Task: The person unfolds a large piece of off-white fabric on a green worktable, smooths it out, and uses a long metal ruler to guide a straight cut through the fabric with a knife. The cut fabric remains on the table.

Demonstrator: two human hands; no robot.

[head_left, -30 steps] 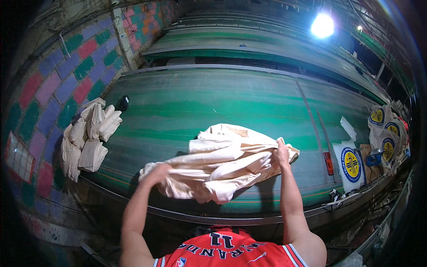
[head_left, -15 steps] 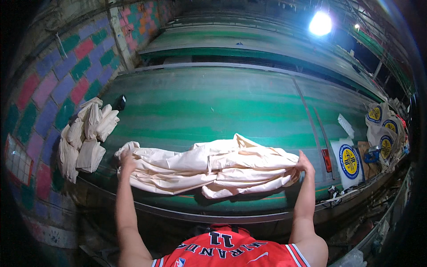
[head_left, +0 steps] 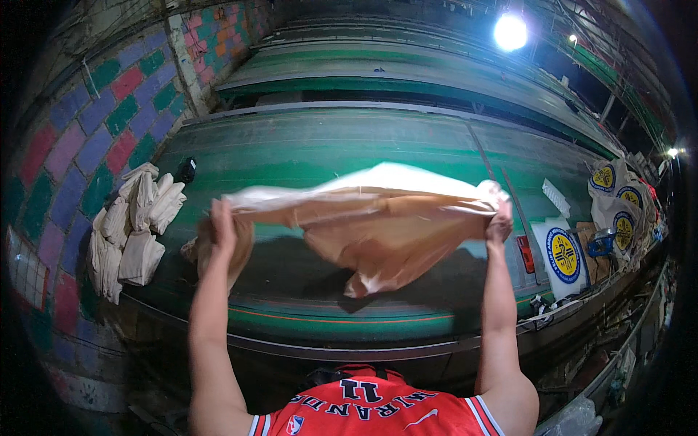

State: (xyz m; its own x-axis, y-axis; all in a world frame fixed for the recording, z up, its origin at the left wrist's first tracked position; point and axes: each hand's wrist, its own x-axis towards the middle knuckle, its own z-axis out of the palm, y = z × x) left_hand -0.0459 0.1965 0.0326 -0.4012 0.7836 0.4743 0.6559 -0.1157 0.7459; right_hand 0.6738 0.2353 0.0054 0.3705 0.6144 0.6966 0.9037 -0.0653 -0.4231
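A large cream cloth (head_left: 385, 225) is stretched between my hands, raised off the green table (head_left: 305, 145) with its lower folds hanging loose and blurred by motion. My left hand (head_left: 222, 221) grips its left end, where a bunched part droops toward the tabletop. At the opposite end, my right hand (head_left: 499, 220) is closed on a gathered edge. Beneath the cloth its shadow falls on the table. Whether the hanging parts touch the surface I cannot tell.
Folded cream cloths (head_left: 138, 225) are piled at the table's left end, by a small black object (head_left: 188, 170). On the right lie a red tool (head_left: 525, 254), a white sheet with a round blue-yellow emblem (head_left: 563, 258), a blue object (head_left: 602, 243) and emblem-printed cloths (head_left: 624, 196). A painted brick wall (head_left: 80, 145) borders the left.
Both hands have lifted the cloth from the table and moved farther away. Formerly lying in folds, it now billows and hangs between them.
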